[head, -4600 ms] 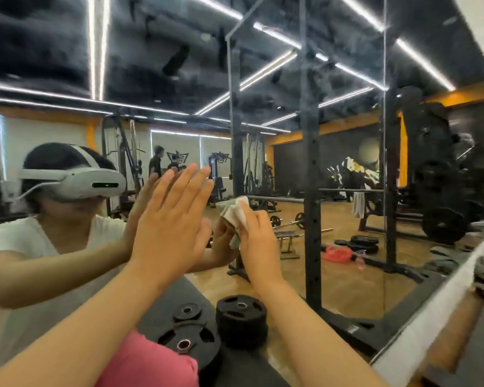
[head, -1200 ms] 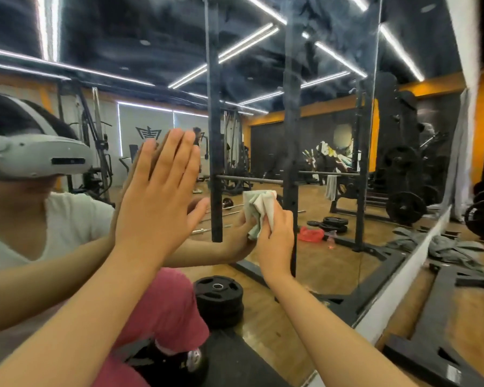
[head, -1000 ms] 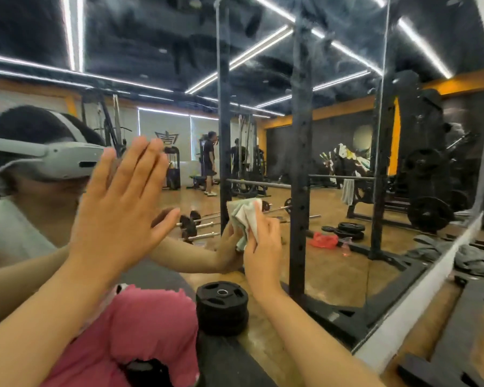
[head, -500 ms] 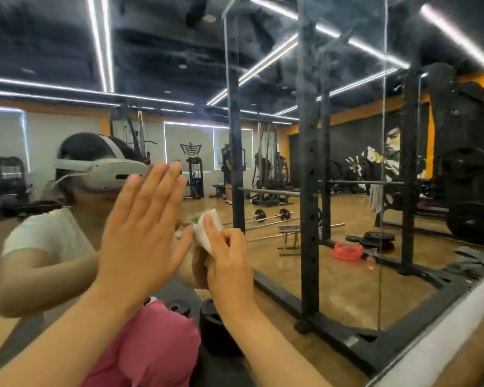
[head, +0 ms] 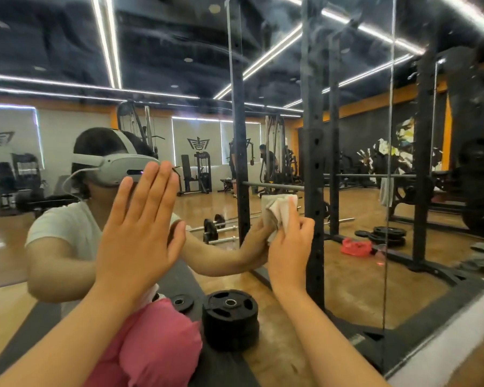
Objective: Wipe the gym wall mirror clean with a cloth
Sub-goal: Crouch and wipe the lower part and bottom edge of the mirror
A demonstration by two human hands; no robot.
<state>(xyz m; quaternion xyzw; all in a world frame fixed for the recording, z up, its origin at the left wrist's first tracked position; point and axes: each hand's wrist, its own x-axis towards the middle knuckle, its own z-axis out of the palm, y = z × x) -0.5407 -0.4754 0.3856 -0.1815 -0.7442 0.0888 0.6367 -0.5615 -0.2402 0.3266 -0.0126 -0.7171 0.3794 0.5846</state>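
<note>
We brace our left hand (head: 140,233), fingers straight and flat, against the mirror (head: 361,261) to steady ourselves, while our right hand (head: 289,247) grips the bunched cloth (head: 277,210), pressing it onto the glass to wipe.

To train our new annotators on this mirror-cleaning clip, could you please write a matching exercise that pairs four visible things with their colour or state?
Things:
1. left hand
2. right hand
3. cloth
4. weight plates

States:
A. black, stacked, seen in the reflection
B. flat, fingers straight
C. pale, bunched under fingers
D. fingers curled, pressing at the mirror

Pairs: 1-B; 2-D; 3-C; 4-A
</note>
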